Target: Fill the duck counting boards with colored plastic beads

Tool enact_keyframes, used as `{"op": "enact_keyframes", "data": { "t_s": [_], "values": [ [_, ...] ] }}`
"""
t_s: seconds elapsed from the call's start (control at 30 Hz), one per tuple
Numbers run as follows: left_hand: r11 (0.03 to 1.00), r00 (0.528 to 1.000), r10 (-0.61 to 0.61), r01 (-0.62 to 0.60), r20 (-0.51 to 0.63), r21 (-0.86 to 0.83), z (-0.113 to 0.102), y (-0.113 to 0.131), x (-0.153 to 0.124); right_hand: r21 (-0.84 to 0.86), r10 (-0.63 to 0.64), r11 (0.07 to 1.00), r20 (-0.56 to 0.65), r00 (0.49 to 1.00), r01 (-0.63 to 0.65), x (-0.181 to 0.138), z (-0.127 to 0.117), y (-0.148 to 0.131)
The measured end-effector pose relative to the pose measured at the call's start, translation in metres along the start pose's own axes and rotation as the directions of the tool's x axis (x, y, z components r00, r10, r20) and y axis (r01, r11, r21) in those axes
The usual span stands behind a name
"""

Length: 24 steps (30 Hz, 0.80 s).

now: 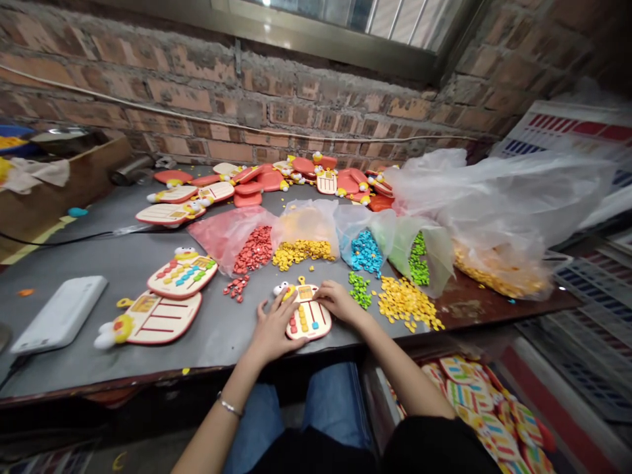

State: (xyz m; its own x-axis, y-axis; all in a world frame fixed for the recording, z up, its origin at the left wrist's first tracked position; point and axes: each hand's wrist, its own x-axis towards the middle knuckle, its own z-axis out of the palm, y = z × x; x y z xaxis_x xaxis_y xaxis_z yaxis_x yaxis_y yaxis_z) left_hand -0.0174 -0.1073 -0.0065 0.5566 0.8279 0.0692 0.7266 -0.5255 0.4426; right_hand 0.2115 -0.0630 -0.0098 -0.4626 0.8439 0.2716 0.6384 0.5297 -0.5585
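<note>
Both my hands are at a cream duck-shaped toy board with red and yellow pegs in its slots. My left hand grips its left edge, and my right hand rests on its upper right corner. Just beyond lie a loose pile of green pieces and a larger one of yellow pieces. Small red pieces lie nearer my left hand. Red, yellow, blue and green pieces fill open plastic bags behind them. Two more duck boards lie to the left.
A grey metal table with a near edge holds a white flat case and stacked orange-red board parts. A brick wall rises behind it. A cardboard box stands left, and printed boards lie heaped at lower right.
</note>
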Motion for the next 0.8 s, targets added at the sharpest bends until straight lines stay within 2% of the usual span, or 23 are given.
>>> {"op": "enact_keyframes", "data": {
  "t_s": [0.13, 0.17, 0.23, 0.3, 0.33, 0.37, 0.4, 0.43, 0.47, 0.5, 0.53, 0.57, 0.67, 0.73, 0.8],
  "values": [
    [1.0, 1.0, 0.008, -0.008, 0.002, 0.011, 0.0, 0.0, 0.0, 0.195, 0.032, 0.981, -0.051, 0.998, -0.022, -0.004, 0.006, -0.011],
    [1.0, 1.0, 0.007, -0.007, 0.003, 0.014, 0.0, 0.0, 0.0, 0.231, 0.008, 0.973, -0.027, 1.0, -0.002, -0.004, 0.005, -0.013],
    [1.0, 1.0, 0.008, -0.008, 0.001, 0.019, 0.001, -0.001, 0.001, 0.317, -0.074, 0.948, 0.104, 0.992, 0.038, -0.006, -0.001, -0.015],
    [1.0, 1.0, 0.018, -0.017, -0.009, 0.026, 0.002, -0.002, 0.001, 0.409, -0.1, 0.912, 0.204, 0.974, 0.008, -0.009, -0.014, -0.01],
    [0.999, 1.0, 0.025, -0.024, -0.018, 0.031, 0.003, -0.003, 0.001, 0.432, -0.053, 0.901, 0.185, 0.981, -0.033, -0.012, -0.022, -0.004],
    [0.999, 0.999, 0.032, -0.031, -0.027, 0.035, 0.003, -0.004, 0.001, 0.426, 0.038, 0.901, 0.106, 0.994, -0.08, -0.014, -0.03, 0.005],
    [0.998, 0.999, 0.04, -0.038, -0.035, 0.04, 0.004, -0.005, 0.001, 0.387, 0.157, 0.912, -0.022, 0.987, -0.137, -0.015, -0.038, 0.017],
    [0.998, 0.998, 0.047, -0.045, -0.042, 0.045, 0.005, -0.006, 0.001, 0.318, 0.269, 0.925, -0.169, 0.948, -0.206, -0.015, -0.046, 0.03],
    [0.998, 0.998, 0.052, -0.049, -0.047, 0.05, 0.006, -0.007, 0.001, 0.223, 0.346, 0.932, -0.304, 0.888, -0.287, -0.015, -0.053, 0.045],
    [0.997, 0.997, 0.056, -0.053, -0.05, 0.055, 0.007, -0.008, 0.001, 0.112, 0.383, 0.922, -0.385, 0.84, -0.369, -0.013, -0.059, 0.06],
    [0.997, 0.997, 0.057, -0.054, -0.051, 0.06, 0.008, -0.009, 0.001, 0.003, 0.398, 0.9, -0.413, 0.819, -0.436, -0.011, -0.064, 0.073],
    [0.997, 0.997, 0.057, -0.054, -0.05, 0.062, 0.008, -0.009, 0.001, -0.098, 0.404, 0.873, -0.402, 0.821, -0.478, -0.009, -0.067, 0.085],
    [0.997, 0.998, 0.053, -0.051, -0.045, 0.061, 0.009, -0.009, 0.001, -0.296, 0.402, 0.82, -0.309, 0.862, -0.489, -0.003, -0.07, 0.105],
    [0.997, 0.998, 0.052, -0.05, -0.043, 0.056, 0.008, -0.008, 0.001, -0.311, 0.374, 0.825, -0.327, 0.868, -0.473, -0.002, -0.071, 0.108],
    [0.997, 0.998, 0.053, -0.051, -0.043, 0.051, 0.007, -0.008, 0.001, -0.242, 0.336, 0.858, -0.402, 0.852, -0.453, -0.005, -0.072, 0.107]
  ]
}}
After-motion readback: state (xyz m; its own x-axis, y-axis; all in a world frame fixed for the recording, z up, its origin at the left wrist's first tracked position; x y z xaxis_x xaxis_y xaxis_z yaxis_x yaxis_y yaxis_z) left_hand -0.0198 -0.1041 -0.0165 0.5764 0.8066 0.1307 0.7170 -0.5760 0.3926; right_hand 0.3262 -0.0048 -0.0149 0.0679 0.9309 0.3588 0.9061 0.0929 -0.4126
